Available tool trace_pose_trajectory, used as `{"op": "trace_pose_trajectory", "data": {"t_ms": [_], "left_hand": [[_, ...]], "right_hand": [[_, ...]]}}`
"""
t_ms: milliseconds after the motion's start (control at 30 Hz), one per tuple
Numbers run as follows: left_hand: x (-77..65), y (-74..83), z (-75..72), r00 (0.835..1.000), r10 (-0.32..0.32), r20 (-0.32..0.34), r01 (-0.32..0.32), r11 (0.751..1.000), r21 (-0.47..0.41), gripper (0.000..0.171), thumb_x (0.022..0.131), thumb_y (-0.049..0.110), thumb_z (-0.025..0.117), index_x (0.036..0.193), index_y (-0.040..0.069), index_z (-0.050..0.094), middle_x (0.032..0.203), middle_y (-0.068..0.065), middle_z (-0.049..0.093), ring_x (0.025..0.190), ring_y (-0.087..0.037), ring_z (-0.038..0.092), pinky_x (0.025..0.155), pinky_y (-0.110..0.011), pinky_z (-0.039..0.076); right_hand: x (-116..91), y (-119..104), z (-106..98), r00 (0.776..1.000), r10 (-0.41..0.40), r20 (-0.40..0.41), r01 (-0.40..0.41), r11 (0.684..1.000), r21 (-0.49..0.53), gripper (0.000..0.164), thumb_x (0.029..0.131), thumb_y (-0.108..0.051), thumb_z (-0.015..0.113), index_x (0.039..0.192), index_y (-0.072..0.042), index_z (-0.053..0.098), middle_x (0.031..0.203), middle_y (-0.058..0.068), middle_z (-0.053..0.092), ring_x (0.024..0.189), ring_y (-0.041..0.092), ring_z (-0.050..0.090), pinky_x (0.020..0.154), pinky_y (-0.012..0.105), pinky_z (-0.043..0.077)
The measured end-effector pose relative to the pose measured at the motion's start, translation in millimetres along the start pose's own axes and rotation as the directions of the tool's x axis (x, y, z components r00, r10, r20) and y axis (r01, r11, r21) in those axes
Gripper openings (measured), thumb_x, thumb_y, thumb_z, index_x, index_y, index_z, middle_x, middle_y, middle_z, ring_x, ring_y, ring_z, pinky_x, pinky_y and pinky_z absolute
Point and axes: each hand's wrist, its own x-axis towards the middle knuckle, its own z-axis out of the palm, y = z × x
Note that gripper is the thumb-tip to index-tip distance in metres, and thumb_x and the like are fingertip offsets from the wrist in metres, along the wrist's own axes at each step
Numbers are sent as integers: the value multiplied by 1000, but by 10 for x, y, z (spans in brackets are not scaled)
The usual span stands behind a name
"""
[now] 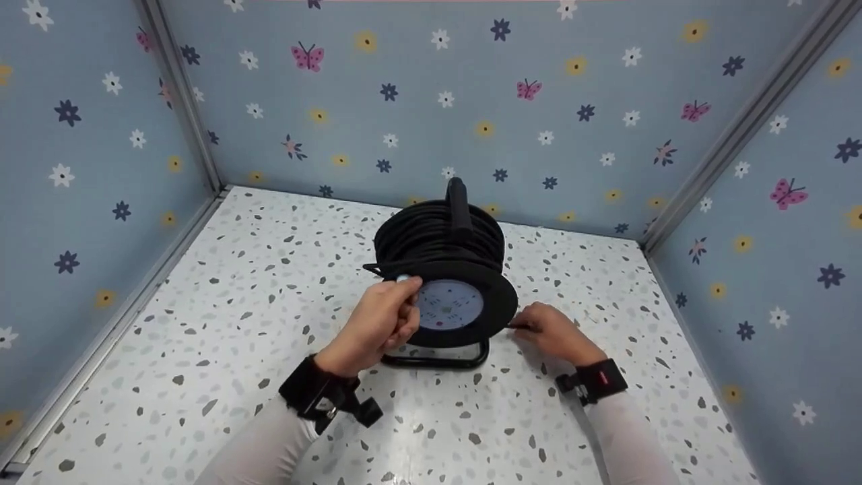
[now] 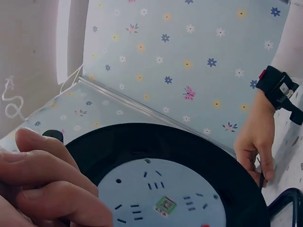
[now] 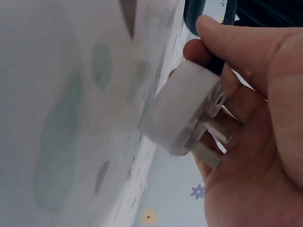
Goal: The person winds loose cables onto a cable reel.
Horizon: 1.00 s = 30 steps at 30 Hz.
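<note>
A black cable reel [image 1: 500, 303] stands on its tube frame, black cable [image 1: 421, 236] wound round its drum and its grey socket face [image 1: 451, 304] toward me. At the left edge of that face, my left hand [image 1: 374, 327] curls round the reel's winding knob [image 1: 403, 277]; only a pale bit of the knob shows. To the right of the reel, low by the table, my right hand [image 1: 555, 333] pinches the cable's end between thumb and fingers. From that grip hangs a white plug [image 3: 182, 106] with metal prongs, seen in the right wrist view beside my palm.
The reel's black carrying handle [image 1: 460, 212] rises above the drum, and its base bar [image 1: 434, 364] rests on the speckled white table [image 1: 269, 283]. Blue flowered panels [image 1: 417, 87] wall in the back and both sides.
</note>
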Motion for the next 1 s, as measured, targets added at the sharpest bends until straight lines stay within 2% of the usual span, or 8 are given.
{"op": "trace_pose_trajectory", "data": {"t_ms": [100,200,367,600,700,867,1000], "left_hand": [[36,42,87,999,34,26,-35,999,26,39,116,30,56,81,11,52,51,1,47,38,-6,34,37,-22,25],[81,72,175,998,45,48,-46,998,34,44,116,31,56,77,12,50,51,0,47,38,-7,34,37,-23,25],[156,94,315,997,42,62,-45,998,43,45,115,33,57,76,13,49,52,0,48,39,-7,33,38,-23,23],[232,56,468,995,50,82,-53,998,36,46,115,32,57,75,12,51,52,0,48,39,-7,32,38,-22,23],[254,38,515,995,50,83,-54,998,35,46,115,31,58,73,13,51,51,0,48,38,-7,32,37,-22,23],[301,14,585,994,55,98,-58,998,30,50,116,32,57,70,13,49,50,-1,48,37,-6,32,37,-21,23],[328,-13,636,992,65,110,-70,997,38,53,116,32,56,67,13,48,50,-1,48,36,-6,33,37,-22,25]], "right_hand": [[24,-53,24,996,-86,-22,86,996,-17,22,98,-5,84,118,-15,84,113,-3,74,103,19,69,93,45,59],[59,-85,58,990,-140,-29,139,990,-28,24,97,-7,87,119,-16,82,120,-3,72,108,19,70,96,44,61],[136,-135,126,997,-75,11,75,996,52,24,98,-15,87,120,-22,80,117,-7,74,110,16,73,97,43,62],[208,-223,222,998,21,56,-29,987,156,21,101,-20,84,120,-17,77,110,-4,77,104,17,73,97,45,62],[232,-249,243,998,30,60,-41,984,176,22,100,-19,84,120,-14,77,108,-3,77,102,18,73,98,46,61],[259,-279,254,998,61,19,-64,978,200,27,97,-16,87,120,-11,77,110,-1,77,101,18,71,97,46,60],[285,-302,279,999,43,-4,-41,976,216,29,96,-14,86,122,-8,75,109,1,76,98,17,69,95,43,60]]}}
